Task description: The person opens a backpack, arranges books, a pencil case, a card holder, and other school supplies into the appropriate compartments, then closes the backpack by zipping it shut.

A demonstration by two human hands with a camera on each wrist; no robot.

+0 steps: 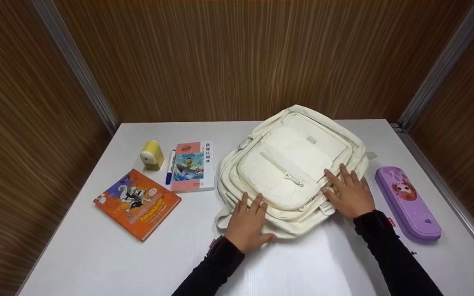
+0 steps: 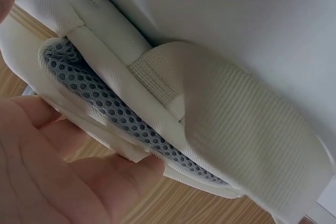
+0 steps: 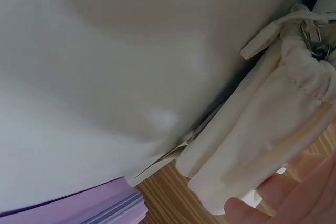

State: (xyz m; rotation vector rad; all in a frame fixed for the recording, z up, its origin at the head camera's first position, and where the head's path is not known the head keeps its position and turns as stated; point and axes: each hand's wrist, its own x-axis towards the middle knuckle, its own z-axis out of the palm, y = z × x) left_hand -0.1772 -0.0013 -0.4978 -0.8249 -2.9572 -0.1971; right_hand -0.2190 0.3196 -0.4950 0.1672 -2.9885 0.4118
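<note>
A cream backpack (image 1: 292, 166) lies flat on the white table (image 1: 97, 259), front pocket up. My left hand (image 1: 248, 222) rests on its near left corner with straight fingers, thumb at the bottom edge. My right hand (image 1: 350, 193) lies flat on its near right side, fingers spread by the zip. The left wrist view shows my palm (image 2: 47, 166) against the backpack's (image 2: 173, 103) webbing strap and grey mesh padding. In the right wrist view, my fingertips (image 3: 294, 203) touch bunched backpack fabric (image 3: 252, 129).
A purple pencil case (image 1: 407, 201) lies right of the backpack, seen again as the pencil case (image 3: 89, 208). To the left are a pink book (image 1: 193, 165), a blue marker (image 1: 170, 166), a yellow sharpener (image 1: 152, 155) and an orange book (image 1: 137, 202). Wood-grain walls enclose the table.
</note>
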